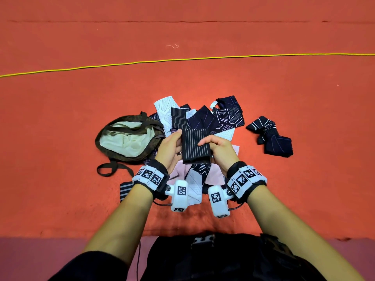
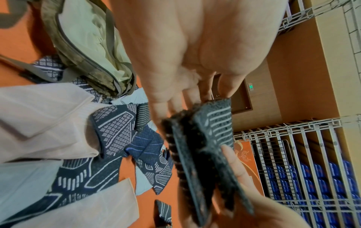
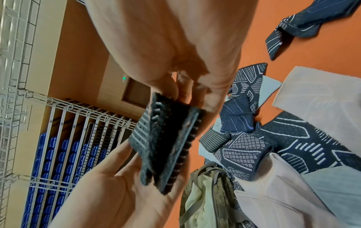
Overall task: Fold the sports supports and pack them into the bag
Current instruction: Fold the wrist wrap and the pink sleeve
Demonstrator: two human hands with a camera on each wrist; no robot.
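A person's bare forearms reached out over a red floor (image 1: pixel 284 118), each wrist strapped with a white camera unit (image 1: pixel 151 178) bearing black-and-white markers. Between the two hands a folded black support with pale stripes (image 1: pixel 195 146) was held up above the pile. The left hand (image 1: pixel 169 148) lay under the support's left edge, its fingers nearly straight beneath the fabric and the thumb laid on top. The right hand (image 1: pixel 220 148) gripped the right edge, fingers curled over the upper face; the wrist views showed the support doubled into several layers, pinched at both ends.

Beneath and beyond the hands lay a heap of unfolded supports (image 1: pixel 203 118), some navy with white line patterns, others white or pale pink. Touching that heap on its left, an olive bag (image 1: pixel 127 138) lay open, its pale lining showing and a dark strap (image 1: pixel 109 169) trailing toward the person. Apart from the heap, to the right, sat two more navy supports (image 1: pixel 271 136). Farther off, a yellow cord (image 1: pixel 182 59) crossed the floor.
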